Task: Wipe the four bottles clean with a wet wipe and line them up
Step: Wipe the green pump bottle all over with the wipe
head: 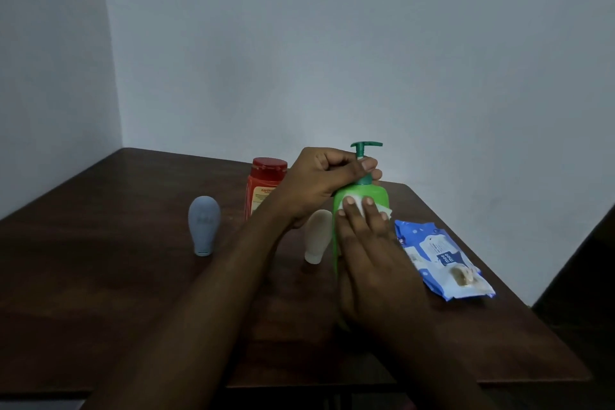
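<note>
Right hand flat, pressing wipe on upright green bottle; left hand grips pump neck, spout rightward

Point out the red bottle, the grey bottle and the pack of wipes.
red bottle [269, 167], head view, on its cap.
grey bottle [204, 220], head view, on its rounded body.
pack of wipes [432, 246], head view, on its label.

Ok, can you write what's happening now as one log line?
step: wiping | left hand: grips green bottle by pump neck | right hand: presses wet wipe on its side
</note>
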